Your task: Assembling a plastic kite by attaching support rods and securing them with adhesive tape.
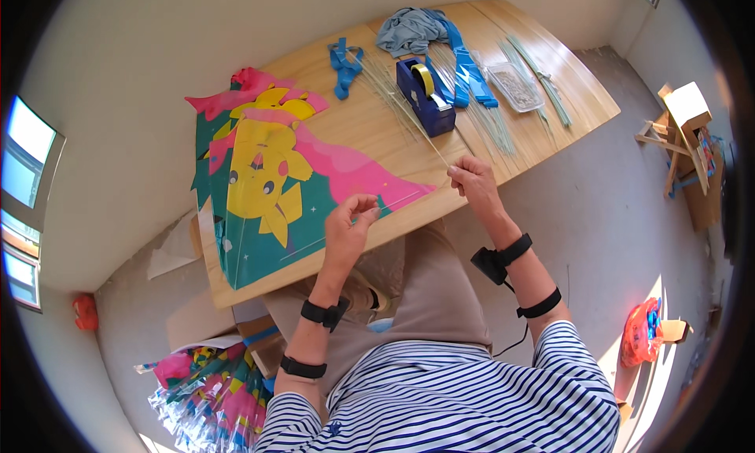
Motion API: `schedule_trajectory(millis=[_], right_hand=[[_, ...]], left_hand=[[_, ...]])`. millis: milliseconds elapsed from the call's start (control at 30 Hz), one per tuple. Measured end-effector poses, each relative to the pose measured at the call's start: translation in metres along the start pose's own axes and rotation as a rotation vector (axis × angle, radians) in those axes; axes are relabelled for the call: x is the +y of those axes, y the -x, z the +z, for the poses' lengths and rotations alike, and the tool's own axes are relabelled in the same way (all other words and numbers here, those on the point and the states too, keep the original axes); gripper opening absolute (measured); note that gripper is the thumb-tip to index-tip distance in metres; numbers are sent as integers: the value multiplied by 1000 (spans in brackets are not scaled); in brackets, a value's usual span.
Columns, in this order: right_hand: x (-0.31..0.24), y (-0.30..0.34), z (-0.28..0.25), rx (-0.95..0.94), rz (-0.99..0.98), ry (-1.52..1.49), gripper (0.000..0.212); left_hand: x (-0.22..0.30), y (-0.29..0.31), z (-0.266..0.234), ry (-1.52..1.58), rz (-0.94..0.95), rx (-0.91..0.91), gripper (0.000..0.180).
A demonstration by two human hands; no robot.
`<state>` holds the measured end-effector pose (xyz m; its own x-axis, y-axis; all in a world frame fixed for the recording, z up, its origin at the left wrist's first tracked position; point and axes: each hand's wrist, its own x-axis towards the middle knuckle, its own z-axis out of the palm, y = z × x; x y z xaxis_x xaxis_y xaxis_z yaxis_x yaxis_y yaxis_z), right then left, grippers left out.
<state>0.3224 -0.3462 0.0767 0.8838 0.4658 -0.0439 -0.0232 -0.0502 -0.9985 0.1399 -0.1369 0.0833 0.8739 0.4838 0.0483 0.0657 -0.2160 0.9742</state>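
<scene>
A kite sail [299,187] of green, pink and yellow sheet, printed with a yellow cartoon figure, lies on the left of the wooden table. My left hand [348,221] is over its near edge, fingertips closed together; what they pinch is too small to make out. A thin pale line runs along that edge and passes beneath the hand. Off the sail's right corner, my right hand [474,182] is closed on the near end of a thin rod [429,141]. The rod slants away to the upper left, beside a blue tape dispenser [429,107] with yellow tape.
Thin rods [543,83], a clear tub [515,87], blue ribbon [472,83], a blue strap [344,68] and grey cloth [409,32] lie toward the back. Bundled kites [208,398] fill the floor at lower left. A red bag [641,331] stands at right.
</scene>
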Motion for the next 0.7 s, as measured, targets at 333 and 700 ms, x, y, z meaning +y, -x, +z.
schedule_trajectory(millis=[333,700], right_hand=[[-44,124,-12,-394,150,-72,15],[-47,139,-10,-388,90,-25,11]], left_hand=[[43,1,-42,741,-26,36,30],[45,22,-50,660,-40,-4,5]])
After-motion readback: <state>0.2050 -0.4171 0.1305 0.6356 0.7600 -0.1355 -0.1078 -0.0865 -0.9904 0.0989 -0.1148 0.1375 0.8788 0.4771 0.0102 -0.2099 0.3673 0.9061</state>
